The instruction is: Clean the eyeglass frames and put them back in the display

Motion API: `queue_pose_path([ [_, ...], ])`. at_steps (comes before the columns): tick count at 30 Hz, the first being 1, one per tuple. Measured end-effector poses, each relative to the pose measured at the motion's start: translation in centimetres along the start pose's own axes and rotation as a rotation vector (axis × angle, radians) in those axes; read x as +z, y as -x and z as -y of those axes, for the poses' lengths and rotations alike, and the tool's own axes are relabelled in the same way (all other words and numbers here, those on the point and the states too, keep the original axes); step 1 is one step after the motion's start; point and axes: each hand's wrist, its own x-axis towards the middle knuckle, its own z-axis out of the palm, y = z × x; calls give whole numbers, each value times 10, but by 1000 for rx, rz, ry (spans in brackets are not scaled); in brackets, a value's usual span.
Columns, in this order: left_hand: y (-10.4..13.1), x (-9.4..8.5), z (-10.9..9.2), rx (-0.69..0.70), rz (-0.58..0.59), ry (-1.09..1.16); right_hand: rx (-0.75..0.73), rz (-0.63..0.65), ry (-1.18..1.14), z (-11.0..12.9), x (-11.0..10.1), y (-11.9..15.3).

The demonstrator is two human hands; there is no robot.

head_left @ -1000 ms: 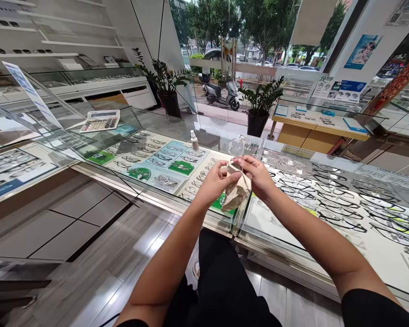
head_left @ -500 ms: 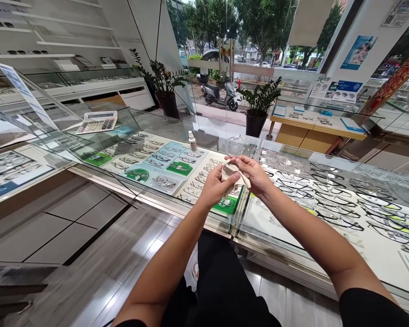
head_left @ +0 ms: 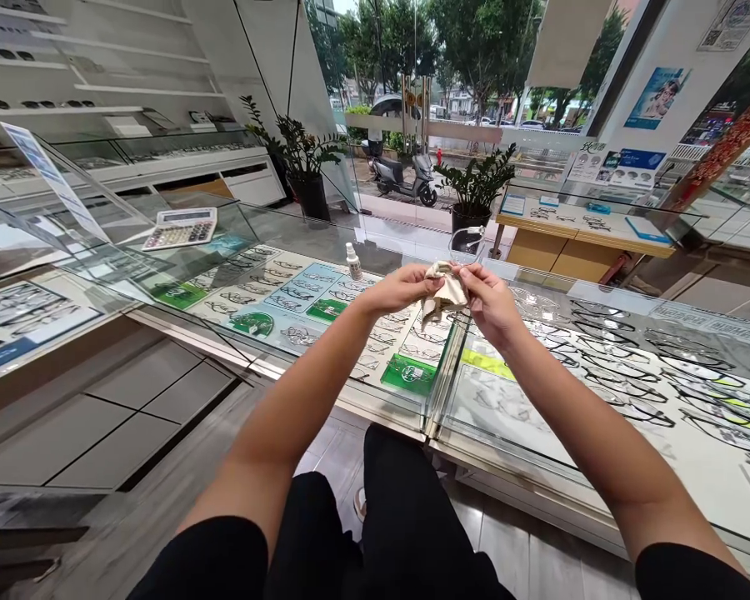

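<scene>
My left hand (head_left: 403,289) is closed on a crumpled beige cleaning cloth (head_left: 448,293), with the thumb pressing on its upper part. Against the cloth's right side, my right hand (head_left: 492,304) pinches a pair of thin-rimmed glasses (head_left: 467,230). One round rim stands up beyond the fingers; the cloth and fingers hide the rest of the frame. Both hands are above the glass display counter (head_left: 437,408). Left of them on the glass stands a small white spray bottle (head_left: 353,262).
Rows of eyeglass frames (head_left: 618,367) lie under the counter glass. A calculator (head_left: 181,227) and a slanted sign panel (head_left: 53,179) stand to the left. Beyond the counter are two potted plants (head_left: 309,167) and a wooden-fronted display case (head_left: 575,242).
Both hands have moved up slightly, the right one rightward. The cloth now hangs more open between them, and the glasses' rim has shifted up and to the right.
</scene>
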Motion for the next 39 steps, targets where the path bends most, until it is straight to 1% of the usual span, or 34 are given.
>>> queue_pose_path([
  [1,-4,-5,-2,-12,44,18,-17,-6,7,2,0,-4],
  [2,-7,-8,-3,-17,63,34,-32,-8,12,3,0,-9],
  [3,-11,-10,-3,-9,51,49,-46,-6,19,4,1,-15],
  [4,-13,-10,-1,17,5,62,-57,-1,28,4,3,-22],
  [5,-16,-8,1,56,-69,74,-67,5,35,4,6,-30],
  [8,-24,4,14,187,-343,104,-82,25,30,3,14,-50],
  [12,-27,21,36,282,-670,86,-27,43,28,-5,20,-59],
  [14,-24,23,45,294,-775,58,-7,35,43,-11,21,-58],
  [15,-22,23,48,293,-799,45,-3,33,46,-14,21,-58],
  [16,-20,22,52,286,-801,34,3,34,43,-17,21,-57],
  [18,-17,17,57,258,-759,27,25,39,26,-21,19,-58],
  [21,-15,11,63,191,-645,86,55,30,-21,-24,15,-62],
  [24,-14,9,63,122,-507,154,59,10,-67,-25,9,-67],
  [26,-13,10,61,107,-469,164,73,-1,-94,-26,7,-68],
  [29,-11,12,57,111,-507,153,112,-2,-120,-29,10,-66],
  [35,-9,12,55,173,-673,93,110,46,-86,-32,20,-55],
  [37,-9,12,55,183,-690,103,121,62,-64,-29,20,-55],
  [39,-8,13,54,172,-661,127,128,62,-58,-25,18,-57],
])
